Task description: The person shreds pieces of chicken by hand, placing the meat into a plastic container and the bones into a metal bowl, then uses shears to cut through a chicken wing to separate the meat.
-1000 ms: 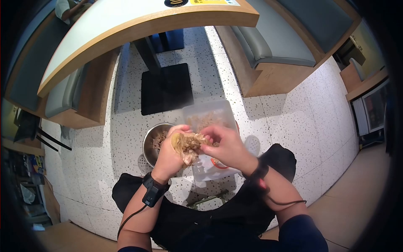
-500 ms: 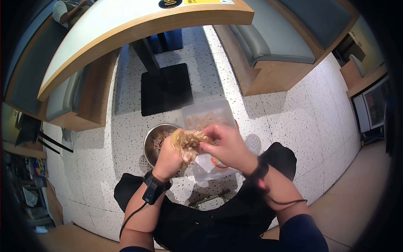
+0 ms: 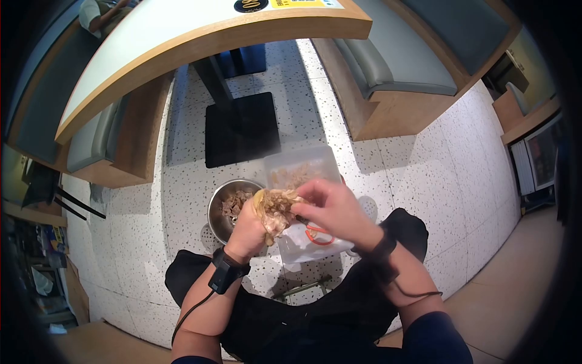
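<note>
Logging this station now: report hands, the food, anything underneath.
Left hand cupped around pale brown lump of food. Right hand pinching at its near side. Below on floor: steel bowl with shreds, clear plastic container. Nothing blocking.

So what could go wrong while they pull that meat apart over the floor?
Shreds could drop past the metal bowl and the plastic tub onto the speckled floor, since the left hand and right hand hold the meat chunk up in the air. Both containers sit near the person's knees, so a shift might tip them.
</note>
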A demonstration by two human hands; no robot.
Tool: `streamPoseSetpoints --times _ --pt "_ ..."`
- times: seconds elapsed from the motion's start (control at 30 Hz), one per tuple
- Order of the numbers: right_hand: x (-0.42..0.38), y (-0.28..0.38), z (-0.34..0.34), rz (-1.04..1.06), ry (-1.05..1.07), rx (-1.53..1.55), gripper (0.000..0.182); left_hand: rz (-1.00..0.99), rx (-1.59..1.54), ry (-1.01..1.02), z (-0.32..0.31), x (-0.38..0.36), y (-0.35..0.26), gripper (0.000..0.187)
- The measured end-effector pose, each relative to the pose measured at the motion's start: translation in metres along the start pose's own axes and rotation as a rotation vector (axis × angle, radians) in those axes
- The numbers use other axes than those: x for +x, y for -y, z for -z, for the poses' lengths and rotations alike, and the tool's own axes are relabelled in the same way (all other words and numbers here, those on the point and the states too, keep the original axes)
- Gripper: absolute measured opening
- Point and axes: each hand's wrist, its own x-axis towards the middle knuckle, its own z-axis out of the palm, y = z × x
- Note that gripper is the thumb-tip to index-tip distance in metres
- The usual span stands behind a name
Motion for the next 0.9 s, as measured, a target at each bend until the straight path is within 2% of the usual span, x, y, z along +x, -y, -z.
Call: streamPoseSetpoints --times 0.07,0.1,0.2,0.3,0.37,0.6,0.7,0.73,0.77,0.83,0.9 --pt "0.005 -0.009 0.01 -0.147 0.231 0.418 0.025 0.069 -0.04 0.07 0.004 0.002 -0.002 0.034" --pt "0.006 -0.009 0.012 -0.173 0.25 0.454 0.019 0.072 -0.041 0.072 0.004 0.001 -0.002 0.034" --pt "0.005 -0.009 0.016 -0.224 0.345 0.551 0.017 0.063 0.002 0.127 0.002 -0.001 -0.004 0.031" --pt "0.004 -0.016 0.014 -0.262 0.344 0.582 0.016 0.06 0.05 0.173 0.005 -0.002 -0.008 0.029" --pt "0.003 -0.016 0.015 -0.29 0.35 0.578 0.016 -0.013 0.288 0.196 0.009 -0.002 -0.009 0.027" --pt "0.0 -0.017 0.015 -0.47 0.442 0.732 0.015 0.086 0.26 0.319 0.014 -0.008 -0.022 0.03" --pt "-0.001 -0.023 0.012 -0.481 0.481 0.706 0.014 0.06 0.315 0.398 0.021 -0.007 -0.026 0.035" --pt "-0.001 -0.024 0.011 -0.486 0.482 0.71 0.014 0.04 0.493 0.386 0.02 -0.009 -0.033 0.034" --pt "-0.001 -0.025 0.011 -0.455 0.493 0.635 0.014 0.018 0.67 0.373 0.02 -0.011 -0.037 0.033" --pt "-0.001 -0.024 0.01 -0.424 0.504 0.559 0.014 -0.011 0.744 0.378 0.023 -0.011 -0.039 0.032" --pt "-0.004 -0.016 0.009 -0.335 0.461 0.349 0.018 -0.041 0.82 0.382 0.024 -0.012 -0.042 0.031"
